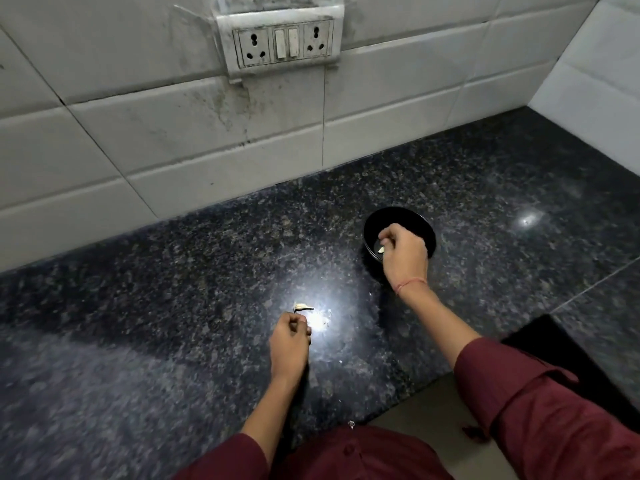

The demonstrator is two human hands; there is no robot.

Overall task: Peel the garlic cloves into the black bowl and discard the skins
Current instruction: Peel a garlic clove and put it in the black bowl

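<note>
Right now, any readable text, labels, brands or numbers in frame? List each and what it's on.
None readable.
The switch and socket plate shows no legible marking.
The black bowl, countertop and wall tiles show no print.

- The right grip (403,252) is held over the black bowl (394,218), fingers (388,233) curled; a pale garlic clove (381,250) is seen just under them, and whether it is pinched cannot be told.
- The left grip (291,344) is curled above the dark speckled tabletop (173,289), just beside a pale scrap of garlic (303,308).
- A socket panel (284,43) is mounted on the tiled wall (173,133).
</note>
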